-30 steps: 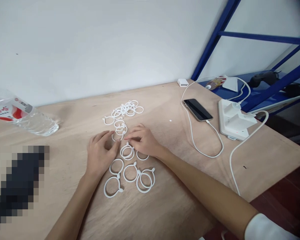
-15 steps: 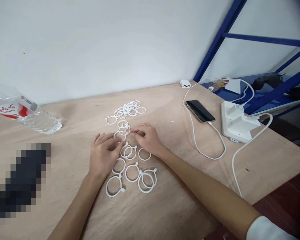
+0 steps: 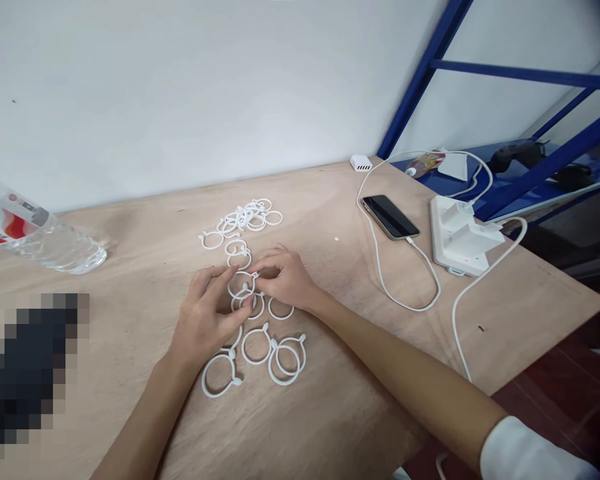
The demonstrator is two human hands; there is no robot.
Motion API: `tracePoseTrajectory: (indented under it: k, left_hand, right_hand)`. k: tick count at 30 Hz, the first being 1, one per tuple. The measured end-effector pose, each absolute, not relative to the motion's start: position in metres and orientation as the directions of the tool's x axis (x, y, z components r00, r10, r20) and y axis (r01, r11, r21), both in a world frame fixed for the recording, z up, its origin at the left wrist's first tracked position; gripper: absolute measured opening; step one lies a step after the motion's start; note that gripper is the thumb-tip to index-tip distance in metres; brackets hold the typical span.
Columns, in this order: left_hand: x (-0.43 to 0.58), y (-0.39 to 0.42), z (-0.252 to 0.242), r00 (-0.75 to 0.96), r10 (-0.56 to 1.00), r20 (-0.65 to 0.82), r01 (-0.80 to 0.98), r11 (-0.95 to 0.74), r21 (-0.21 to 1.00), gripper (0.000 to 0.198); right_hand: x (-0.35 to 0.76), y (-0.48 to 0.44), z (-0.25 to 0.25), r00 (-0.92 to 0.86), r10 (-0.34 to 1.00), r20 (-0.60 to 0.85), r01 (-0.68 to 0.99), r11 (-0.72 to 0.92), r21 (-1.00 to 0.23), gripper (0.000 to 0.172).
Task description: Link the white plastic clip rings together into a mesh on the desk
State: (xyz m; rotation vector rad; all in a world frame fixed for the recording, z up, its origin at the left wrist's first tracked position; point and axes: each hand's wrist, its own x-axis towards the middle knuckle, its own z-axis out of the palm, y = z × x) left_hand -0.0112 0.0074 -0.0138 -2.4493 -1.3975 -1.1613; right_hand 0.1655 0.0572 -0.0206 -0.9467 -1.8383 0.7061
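My right hand [image 3: 286,277] is closed, thumb and forefinger pinching the small end knob of a white plastic curtain ring [image 3: 229,289]. On its left side my left hand [image 3: 207,310] curves around the same ring, forefinger at the top edge and thumb at the lower edge. The ring is held just above other rings on the wooden table [image 3: 370,373]. Nearer to me lie several more white rings, among them a single ring [image 3: 243,353] and an overlapping pair [image 3: 275,380]. Behind my hands is a jumbled pile of rings [image 3: 247,217]. My left fingers partly cover some rings.
A water bottle [image 3: 65,243] lies tilted at the left, above a pixelated dark object [image 3: 30,367]. To the right are a phone [image 3: 390,217] on a white cable, a power strip [image 3: 460,237] with plugs, and a small white box [image 3: 361,163]. Blue metal framing [image 3: 420,87] stands beyond.
The ring between my hands has come away from the row and toward me. My right hand has moved slightly nearer, and my left thumb and forefinger have spread around the ring. The view has shifted slightly.
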Motion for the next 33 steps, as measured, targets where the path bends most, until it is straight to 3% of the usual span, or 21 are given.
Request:
tracePoseTrajectory:
  k: [9, 26, 29, 33]
  left_hand:
    - [-0.013, 0.007, -0.0167, 0.305, 0.632, 0.713, 0.757, -0.615, 0.221, 0.037]
    - [-0.0148, 0.0069, -0.0191, 0.265, 0.712, 0.65, 0.748, -0.577, 0.327, 0.022]
    - [-0.0139, 0.007, -0.0163, 0.283, 0.746, 0.603, 0.748, -0.565, 0.348, 0.027]
    - [-0.0115, 0.0081, -0.0108, 0.321, 0.84, 0.437, 0.738, -0.511, 0.441, 0.026]
  right_hand:
    - [0.1648, 0.0559, -0.0196, -0.319, 0.803, 0.504, 0.286, 0.588, -0.756, 0.019]
    - [0.1645, 0.0553, -0.024, -0.376, 0.778, 0.504, 0.292, 0.615, -0.732, 0.018]
    - [0.1656, 0.0572, -0.0248, -0.376, 0.766, 0.521, 0.278, 0.629, -0.726, 0.018]
    - [0.1665, 0.0576, -0.0222, -0.404, 0.773, 0.488, 0.255, 0.608, -0.752, 0.025]
